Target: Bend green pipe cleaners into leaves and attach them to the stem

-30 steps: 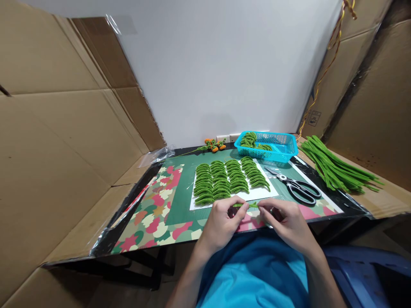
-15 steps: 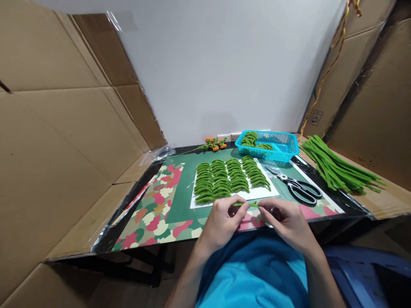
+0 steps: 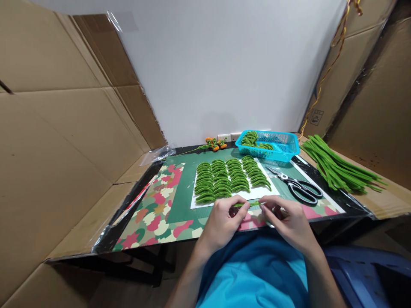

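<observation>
Between my two hands, close to the table's front edge, stretches a short green pipe cleaner (image 3: 254,204). My left hand (image 3: 224,218) pinches one end between thumb and forefinger. The fingertips of my right hand (image 3: 285,218) are closed on the opposite end. Just beyond my hands, curved green pipe-cleaner pieces (image 3: 220,179) lie in several columns on a white sheet (image 3: 257,193). Black-handled scissors (image 3: 302,188) rest on the mat to the right of the sheet, blades pointing away.
At the back right stands a blue plastic basket (image 3: 285,149) with more bent green pieces. A bundle of long green pipe cleaners (image 3: 340,167) lies on cardboard at the right. Orange flowers on a green stem (image 3: 215,144) lie at the back. Cardboard walls (image 3: 64,119) rise on both sides.
My right fingertips have shifted slightly on the pipe cleaner's end, where the small splayed tips now look more drawn together. My left hand stays in place.
</observation>
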{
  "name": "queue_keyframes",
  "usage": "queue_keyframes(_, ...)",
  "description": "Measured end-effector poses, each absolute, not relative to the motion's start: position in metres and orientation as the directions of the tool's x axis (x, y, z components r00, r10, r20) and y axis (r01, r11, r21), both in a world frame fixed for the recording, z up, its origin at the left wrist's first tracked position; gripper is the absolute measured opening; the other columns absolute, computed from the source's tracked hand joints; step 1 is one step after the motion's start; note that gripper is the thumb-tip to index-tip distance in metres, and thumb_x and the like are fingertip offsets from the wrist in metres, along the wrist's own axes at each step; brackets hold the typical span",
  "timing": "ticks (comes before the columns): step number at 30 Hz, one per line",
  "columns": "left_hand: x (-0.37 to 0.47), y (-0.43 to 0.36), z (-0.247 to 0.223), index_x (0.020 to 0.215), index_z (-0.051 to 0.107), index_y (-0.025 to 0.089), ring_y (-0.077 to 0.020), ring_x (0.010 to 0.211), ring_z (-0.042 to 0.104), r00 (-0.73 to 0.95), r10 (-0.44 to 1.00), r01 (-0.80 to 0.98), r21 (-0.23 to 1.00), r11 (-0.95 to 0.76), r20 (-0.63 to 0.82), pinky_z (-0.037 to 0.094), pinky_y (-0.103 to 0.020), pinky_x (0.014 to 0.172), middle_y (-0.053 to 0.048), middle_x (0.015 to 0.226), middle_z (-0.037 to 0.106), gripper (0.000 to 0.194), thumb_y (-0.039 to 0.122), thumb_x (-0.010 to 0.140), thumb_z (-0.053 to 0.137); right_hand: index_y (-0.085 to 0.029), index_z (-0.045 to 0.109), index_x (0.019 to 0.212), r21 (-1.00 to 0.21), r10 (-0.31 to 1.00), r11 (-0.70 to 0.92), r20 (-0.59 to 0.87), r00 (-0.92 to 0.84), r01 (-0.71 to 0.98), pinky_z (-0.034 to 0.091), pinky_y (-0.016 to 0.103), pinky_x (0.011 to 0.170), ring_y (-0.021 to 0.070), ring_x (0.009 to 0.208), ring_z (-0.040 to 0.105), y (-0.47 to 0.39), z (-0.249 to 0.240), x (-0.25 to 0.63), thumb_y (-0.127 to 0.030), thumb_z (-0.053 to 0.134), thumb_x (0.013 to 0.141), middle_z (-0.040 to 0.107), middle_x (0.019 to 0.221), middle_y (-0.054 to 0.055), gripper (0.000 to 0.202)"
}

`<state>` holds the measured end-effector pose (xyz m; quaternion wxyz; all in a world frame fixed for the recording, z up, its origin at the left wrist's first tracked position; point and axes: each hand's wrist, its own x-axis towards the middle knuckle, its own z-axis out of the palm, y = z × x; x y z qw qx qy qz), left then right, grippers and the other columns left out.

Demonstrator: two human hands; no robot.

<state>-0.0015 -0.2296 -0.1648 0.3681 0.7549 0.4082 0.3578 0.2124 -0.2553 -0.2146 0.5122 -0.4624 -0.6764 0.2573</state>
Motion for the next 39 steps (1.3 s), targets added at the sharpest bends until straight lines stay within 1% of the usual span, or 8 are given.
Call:
queue_keyframes(4,-0.0015,-0.2298,-0.1643,0.091,0.072,0.017,-0.0121,0.064,0.061,0.413,0.882,0.353,0.853,-0.384,0.226,0.045,-0.022,0.063,0.001,0.075,0.069,0.03,0.042,0.105,0.06,-0.024,0.074,0.112,-0.816,0.886,0.444,0.461,-0.048,0.369,0.04,0.025,0.051,0.0125,0.053,0.052,-0.2548,-0.2146,0.2117,-0.034,0.063,0.103,0.07,0.073,-0.001,0.017)
queue_keyframes(10,-0.0013,-0.2294,-0.1646,0.093,0.072,0.018,-0.0118,0.063,0.06,0.413,0.887,0.354,0.86,-0.367,0.209,0.045,-0.023,0.063,0.001,0.075,0.068,0.031,0.043,0.105,0.06,-0.023,0.075,0.103,-0.794,0.878,0.46,0.474,-0.069,0.397,0.043,0.025,0.053,0.0126,0.055,0.057,-0.2546,-0.2149,0.2119,-0.034,0.063,0.104,0.072,0.075,0.0,0.015)
queue_keyframes(17,-0.0013,-0.2291,-0.1643,0.091,0.072,0.017,-0.012,0.066,0.06,0.415,0.879,0.363,0.843,-0.398,0.236,0.044,-0.022,0.064,0.001,0.075,0.068,0.03,0.041,0.105,0.06,-0.023,0.075,0.109,-0.805,0.879,0.456,0.475,-0.046,0.38,0.043,0.026,0.051,0.0131,0.053,0.057,-0.2542,-0.2167,0.2121,-0.034,0.064,0.103,0.073,0.074,0.0,0.017)
queue_keyframes(24,-0.0017,-0.2289,-0.1657,0.093,0.072,0.017,-0.0123,0.065,0.061,0.42,0.885,0.36,0.859,-0.365,0.201,0.045,-0.022,0.064,0.001,0.077,0.069,0.031,0.043,0.105,0.059,-0.022,0.076,0.103,-0.803,0.877,0.461,0.477,-0.058,0.378,0.046,0.026,0.053,0.0144,0.057,0.062,-0.2541,-0.2157,0.2131,-0.035,0.064,0.104,0.073,0.075,0.002,0.018)
queue_keyframes(27,-0.0021,-0.2287,-0.1669,0.094,0.072,0.018,-0.0121,0.065,0.061,0.424,0.886,0.366,0.859,-0.357,0.188,0.045,-0.022,0.064,0.001,0.077,0.068,0.031,0.044,0.105,0.059,-0.022,0.075,0.1,-0.797,0.87,0.474,0.488,-0.064,0.375,0.044,0.026,0.053,0.0139,0.058,0.06,-0.2544,-0.2134,0.2129,-0.035,0.064,0.104,0.073,0.076,0.001,0.017)
queue_keyframes(33,-0.0019,-0.2278,-0.1667,0.09,0.071,0.018,-0.0118,0.064,0.059,0.441,0.88,0.388,0.847,-0.364,0.176,0.044,-0.022,0.063,0.002,0.073,0.065,0.033,0.045,0.105,0.059,-0.023,0.073,0.097,-0.803,0.877,0.464,0.475,-0.068,0.373,0.041,0.026,0.052,0.0131,0.055,0.053,-0.2565,-0.2126,0.2127,-0.035,0.063,0.105,0.068,0.07,-0.001,0.018)
queue_keyframes(36,-0.0016,-0.2278,-0.1659,0.089,0.07,0.018,-0.0118,0.064,0.059,0.45,0.875,0.387,0.844,-0.371,0.178,0.044,-0.022,0.063,0.002,0.073,0.065,0.033,0.045,0.105,0.059,-0.023,0.071,0.095,-0.82,0.886,0.453,0.458,-0.073,0.351,0.041,0.026,0.052,0.0137,0.056,0.055,-0.257,-0.2124,0.2131,-0.036,0.061,0.105,0.067,0.07,-0.001,0.02)
queue_keyframes(39,-0.0015,-0.2283,-0.1656,0.092,0.071,0.019,-0.0126,0.065,0.06,0.451,0.875,0.377,0.851,-0.365,0.175,0.045,-0.023,0.064,0.001,0.076,0.067,0.03,0.044,0.105,0.059,-0.023,0.07,0.096,-0.829,0.891,0.444,0.449,-0.07,0.339,0.043,0.026,0.053,0.0147,0.058,0.058,-0.2568,-0.2121,0.2135,-0.038,0.061,0.106,0.068,0.072,0.0,0.02)
